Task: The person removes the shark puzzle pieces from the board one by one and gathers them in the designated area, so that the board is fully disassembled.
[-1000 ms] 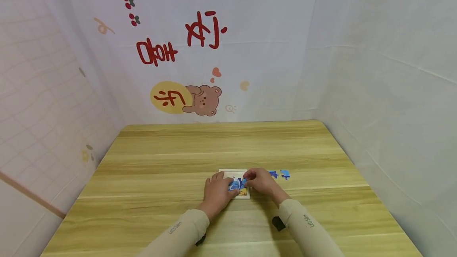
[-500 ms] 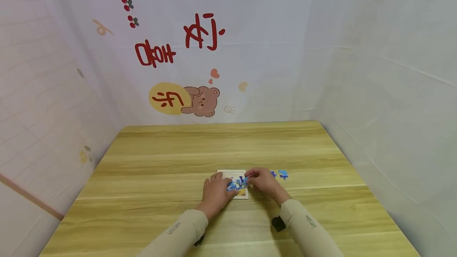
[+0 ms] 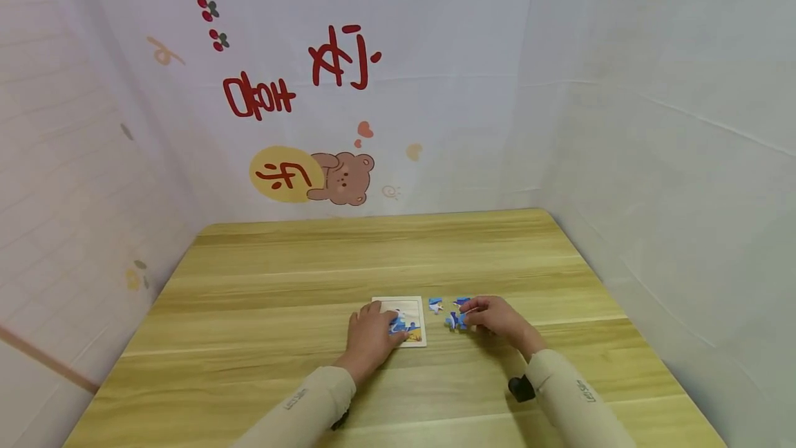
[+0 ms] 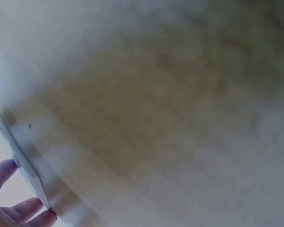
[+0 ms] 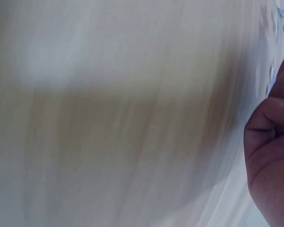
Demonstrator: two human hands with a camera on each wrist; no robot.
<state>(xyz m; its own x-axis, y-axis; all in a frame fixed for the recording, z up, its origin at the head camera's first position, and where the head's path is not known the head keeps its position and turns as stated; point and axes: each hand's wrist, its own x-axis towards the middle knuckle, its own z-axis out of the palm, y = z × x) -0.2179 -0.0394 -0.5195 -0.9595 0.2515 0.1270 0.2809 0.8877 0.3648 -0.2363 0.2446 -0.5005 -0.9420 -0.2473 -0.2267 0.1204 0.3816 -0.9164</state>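
Note:
A small square puzzle board point(image 3: 424, 329) with a pale frame lies on the table, part of a blue and yellow picture in it. My left hand point(image 3: 371, 334) rests on its left side with spread fingers, covering part of the picture. In the left wrist view, fingertips point(image 4: 8, 166) touch the board's edge point(image 4: 26, 165). Right of the board, my right hand point(image 3: 500, 318) pinches a blue puzzle piece point(image 3: 461, 321) low over the table; the fingertips partly hide it. Loose puzzle pieces lie close by, one blue and white point(image 3: 435, 305), another dark blue point(image 3: 461, 302).
The wood-grain table point(image 3: 298, 282) spreads around both hands. White cloth walls enclose it, the back one point(image 3: 460, 88) printed with a bear point(image 3: 348, 178) and red characters. Dark wrist straps show below the sleeves.
My right hand has moved right, away from the board, with blue puzzle material at its fingertips. More of the board and loose pieces now show. The left hand stays on the board.

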